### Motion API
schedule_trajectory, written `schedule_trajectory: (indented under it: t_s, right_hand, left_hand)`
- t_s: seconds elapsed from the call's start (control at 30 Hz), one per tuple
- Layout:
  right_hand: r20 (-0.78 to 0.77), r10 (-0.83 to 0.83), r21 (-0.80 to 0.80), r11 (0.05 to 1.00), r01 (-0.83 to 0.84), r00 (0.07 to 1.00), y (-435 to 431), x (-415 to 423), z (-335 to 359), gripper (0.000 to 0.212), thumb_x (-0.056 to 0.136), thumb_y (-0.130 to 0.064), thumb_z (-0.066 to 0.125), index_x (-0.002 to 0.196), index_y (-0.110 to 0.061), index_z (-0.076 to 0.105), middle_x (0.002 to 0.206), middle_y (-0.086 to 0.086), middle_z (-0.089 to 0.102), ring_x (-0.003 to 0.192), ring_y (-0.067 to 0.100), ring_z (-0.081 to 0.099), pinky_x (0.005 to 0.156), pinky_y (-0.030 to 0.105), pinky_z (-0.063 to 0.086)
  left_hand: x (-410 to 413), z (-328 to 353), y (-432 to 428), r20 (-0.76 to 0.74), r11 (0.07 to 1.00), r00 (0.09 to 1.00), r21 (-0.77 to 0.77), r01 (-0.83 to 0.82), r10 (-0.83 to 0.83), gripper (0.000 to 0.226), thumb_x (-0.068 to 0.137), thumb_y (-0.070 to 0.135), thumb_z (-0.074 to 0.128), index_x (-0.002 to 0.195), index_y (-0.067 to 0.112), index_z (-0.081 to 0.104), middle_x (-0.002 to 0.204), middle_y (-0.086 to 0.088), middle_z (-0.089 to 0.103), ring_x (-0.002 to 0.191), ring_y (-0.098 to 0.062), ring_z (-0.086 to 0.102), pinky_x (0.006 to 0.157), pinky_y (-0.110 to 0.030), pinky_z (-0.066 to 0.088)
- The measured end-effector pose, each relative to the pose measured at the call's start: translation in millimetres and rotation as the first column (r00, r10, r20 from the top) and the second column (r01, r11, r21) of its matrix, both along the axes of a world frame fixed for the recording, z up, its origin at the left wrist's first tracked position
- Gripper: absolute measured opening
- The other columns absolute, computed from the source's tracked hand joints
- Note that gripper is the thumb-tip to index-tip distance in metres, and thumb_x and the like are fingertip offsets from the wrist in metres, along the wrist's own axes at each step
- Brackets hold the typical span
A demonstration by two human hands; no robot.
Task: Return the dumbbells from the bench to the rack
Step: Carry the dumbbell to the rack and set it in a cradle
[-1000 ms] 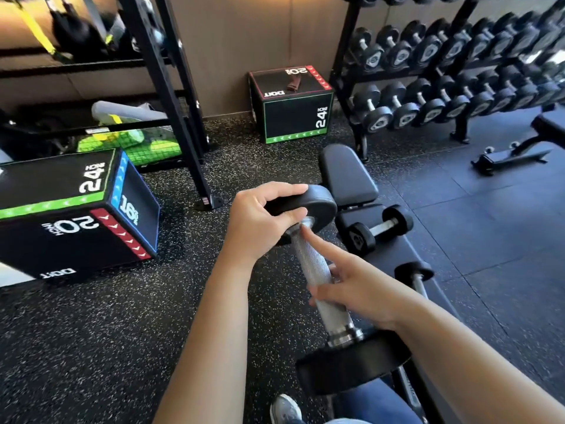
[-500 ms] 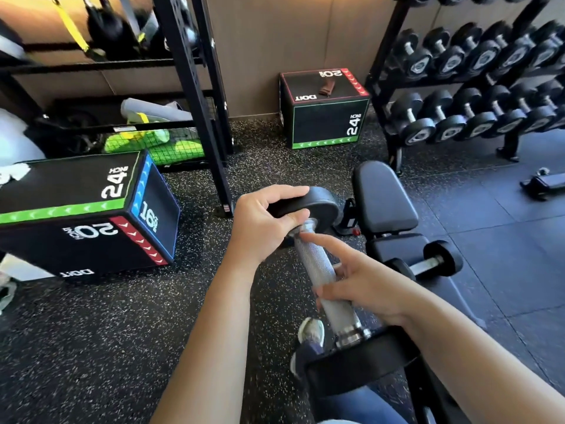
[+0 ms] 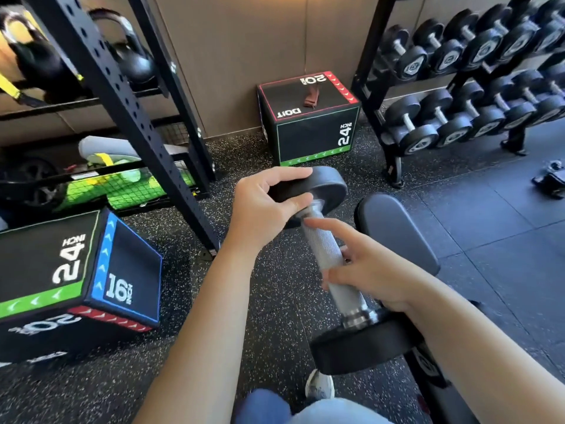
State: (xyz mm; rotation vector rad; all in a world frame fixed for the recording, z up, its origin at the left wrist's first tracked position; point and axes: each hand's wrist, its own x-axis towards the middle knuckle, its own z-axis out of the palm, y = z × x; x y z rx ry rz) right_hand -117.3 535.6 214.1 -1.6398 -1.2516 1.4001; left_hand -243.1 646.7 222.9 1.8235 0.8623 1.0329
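A black dumbbell [image 3: 328,252] with a knurled silver handle hangs in the air between my hands, tilted, its far head up and its near head low. My left hand [image 3: 263,209] grips the rim of the far head. Around the lower part of the handle sits my right hand [image 3: 367,270], index finger stretched along it. The padded bench [image 3: 394,231] lies just right of the dumbbell. The dumbbell rack [image 3: 458,87], with two tiers full of black dumbbells, stands at the far right against the wall.
A black plyo box [image 3: 308,117] stands by the wall left of the rack. A second plyo box [image 3: 73,280] sits at the left. A black steel storage frame [image 3: 128,117] with kettlebells and green netting fills the upper left. My shoe [image 3: 319,385] is on the speckled floor.
The view has swung left and closer: the bench's other dumbbells have left the frame and the rack sits nearer the right edge. Both hands keep the same hold on the dumbbell.
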Motion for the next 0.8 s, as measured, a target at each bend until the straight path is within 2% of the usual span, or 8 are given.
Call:
schedule_trajectory:
  t_s: [0.1, 0.2, 0.3, 0.4, 0.47, 0.57, 0.67, 0.8]
  right_hand:
    - [-0.020, -0.003, -0.004, 1.000, 0.003, 1.000, 21.8, 4.3, 2.0, 0.076, 0.078, 0.011, 0.059, 0.108, -0.058, 0.044, 0.102, 0.022, 0.059, 0.075, 0.033, 0.057, 0.074, 0.057, 0.051]
    - [-0.031, -0.069, -0.016, 0.998, 0.068, 0.997, 85.4, 12.5, -1.5, 0.074, 0.078, 0.011, 0.057, 0.106, -0.057, 0.046, 0.096, 0.022, 0.059, 0.073, 0.030, 0.053, 0.075, 0.058, 0.050]
    - [-0.030, -0.099, -0.008, 0.995, 0.098, 0.995, 134.4, 16.0, -4.5, 0.074, 0.078, 0.012, 0.056, 0.107, -0.055, 0.046, 0.093, 0.012, 0.057, 0.074, 0.029, 0.053, 0.076, 0.056, 0.050]
    - [-0.037, -0.155, -0.005, 0.988, 0.154, 0.987, 201.0, 14.2, -7.4, 0.074, 0.078, 0.014, 0.056, 0.110, -0.053, 0.045, 0.099, 0.003, 0.055, 0.078, 0.028, 0.057, 0.076, 0.050, 0.054]
    - [-0.050, -0.197, -0.004, 0.980, 0.197, 0.979, 243.8, 14.5, -5.2, 0.073, 0.079, 0.014, 0.054, 0.115, -0.049, 0.045, 0.095, -0.001, 0.054, 0.074, 0.021, 0.057, 0.066, 0.039, 0.057]
    - [-0.075, -0.241, -0.031, 0.970, 0.239, 0.968, 295.9, 16.0, -0.9, 0.071, 0.081, 0.013, 0.054, 0.121, -0.045, 0.045, 0.090, 0.005, 0.056, 0.070, 0.019, 0.057, 0.055, 0.025, 0.050]
    - [-0.109, -0.307, -0.072, 0.951, 0.301, 0.945, 335.1, 21.0, 2.4, 0.070, 0.081, 0.012, 0.055, 0.121, -0.045, 0.046, 0.093, 0.014, 0.058, 0.076, 0.026, 0.061, 0.057, 0.028, 0.053]
    - [-0.084, -0.356, -0.066, 0.934, 0.351, 0.931, 374.6, 39.4, 3.0, 0.072, 0.079, 0.013, 0.054, 0.118, -0.047, 0.047, 0.092, 0.018, 0.058, 0.074, 0.026, 0.059, 0.060, 0.032, 0.053]
  left_hand:
    - [4.4, -4.2, 23.3, 0.032, 1.000, 0.999, -0.017, 0.006, -0.006, 0.037, 0.067, 0.001, 0.076, 0.093, 0.026, 0.068, 0.091, 0.013, 0.068, 0.089, -0.002, 0.064, 0.082, -0.021, 0.051]
    - [17.2, -10.3, 91.8, 0.041, 0.998, 0.999, -0.057, 0.030, -0.028, 0.037, 0.067, -0.001, 0.076, 0.091, 0.027, 0.069, 0.090, 0.013, 0.068, 0.087, -0.002, 0.065, 0.081, -0.020, 0.051]
    - [27.1, -10.9, 144.4, 0.027, 0.997, 0.997, -0.043, 0.068, -0.066, 0.037, 0.067, -0.001, 0.076, 0.091, 0.026, 0.069, 0.091, 0.013, 0.068, 0.087, -0.002, 0.065, 0.081, -0.020, 0.051]
    - [32.4, -13.6, 215.1, 0.027, 0.990, 0.992, -0.069, 0.121, -0.119, 0.036, 0.067, -0.002, 0.076, 0.093, 0.023, 0.069, 0.091, 0.011, 0.068, 0.088, -0.004, 0.065, 0.082, -0.023, 0.052]
    - [35.5, -11.1, 261.4, 0.036, 0.986, 0.988, -0.079, 0.150, -0.147, 0.036, 0.067, -0.002, 0.076, 0.093, 0.023, 0.069, 0.092, 0.008, 0.069, 0.088, -0.006, 0.066, 0.082, -0.024, 0.053]
    - [44.7, -5.3, 321.3, 0.044, 0.973, 0.978, -0.098, 0.207, -0.204, 0.035, 0.067, -0.003, 0.075, 0.091, 0.022, 0.070, 0.090, 0.007, 0.069, 0.085, -0.005, 0.066, 0.080, -0.021, 0.052]
    - [61.5, -2.2, 366.8, 0.036, 0.954, 0.958, -0.094, 0.285, -0.283, 0.035, 0.067, -0.002, 0.076, 0.091, 0.023, 0.070, 0.091, 0.009, 0.069, 0.087, -0.005, 0.065, 0.082, -0.022, 0.051]
    - [87.9, -4.7, 410.0, 0.065, 0.931, 0.938, -0.120, 0.345, -0.339, 0.037, 0.066, -0.001, 0.076, 0.086, 0.029, 0.069, 0.090, 0.011, 0.069, 0.087, -0.006, 0.065, 0.084, -0.024, 0.051]
